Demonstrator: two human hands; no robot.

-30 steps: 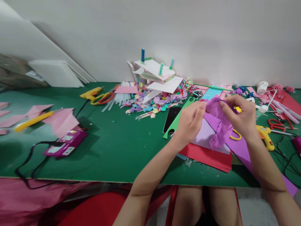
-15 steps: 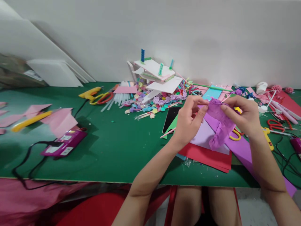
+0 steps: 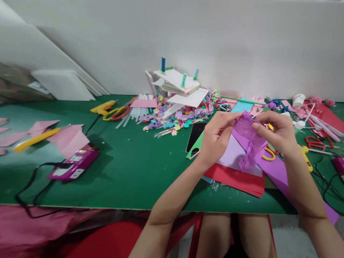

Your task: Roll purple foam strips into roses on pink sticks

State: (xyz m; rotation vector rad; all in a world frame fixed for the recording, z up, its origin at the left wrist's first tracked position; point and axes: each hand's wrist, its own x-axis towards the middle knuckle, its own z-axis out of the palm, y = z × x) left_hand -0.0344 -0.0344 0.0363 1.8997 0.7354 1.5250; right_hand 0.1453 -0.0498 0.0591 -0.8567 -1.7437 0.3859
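A crinkled strip of purple crepe paper [image 3: 251,143] hangs between my hands, its lower end loose. My left hand [image 3: 219,134] pinches its upper left edge, fingers closed. My right hand [image 3: 278,130] grips the upper right part between thumb and fingers. A thin pink stick [image 3: 195,155] pokes out below my left hand; what holds it is hidden. Beneath the crepe paper lie a lilac sheet [image 3: 228,154], red sheets [image 3: 235,179] and a long purple strip [image 3: 279,175]. Yellow-handled scissors [image 3: 268,154] show partly behind the paper.
A dark phone [image 3: 196,134] lies left of the sheets. Behind it is a heap of small colourful flowers [image 3: 182,116] under white boards. Glue guns [image 3: 103,106], red scissors [image 3: 315,143] and a purple box with cables [image 3: 75,165] lie on the green table [image 3: 134,168].
My left hand has turned slightly and its fingers now reach further over the crepe paper's top edge. The pink stick's visible end has shifted right. My right hand has barely moved.
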